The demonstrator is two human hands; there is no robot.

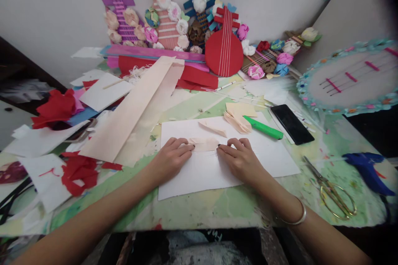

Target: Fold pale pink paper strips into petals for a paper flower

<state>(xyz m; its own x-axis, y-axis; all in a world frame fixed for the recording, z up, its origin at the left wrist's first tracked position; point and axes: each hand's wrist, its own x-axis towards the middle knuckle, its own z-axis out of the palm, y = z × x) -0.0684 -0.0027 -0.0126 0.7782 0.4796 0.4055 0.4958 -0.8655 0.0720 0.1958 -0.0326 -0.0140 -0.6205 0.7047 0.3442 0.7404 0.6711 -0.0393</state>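
A short strip of peach crepe paper (204,145) lies across the white board (264,165) in front of me. My left hand (175,155) pinches its left end, and my right hand (238,157) pinches the right end, with fingers closed and low over the board. Just beyond the strip rest a narrow peach paper piece (213,128) and a bunch of peach paper petals (238,121). A green tapered paper roll (264,128) touches the petals on the right.
Gold-handled scissors (329,194), a blue glue gun (367,167) and a black phone (292,124) lie to the right. Large folded peach paper (137,107) and red paper scraps (79,174) cover the left. Paper instruments, including a red one (224,51), line the wall.
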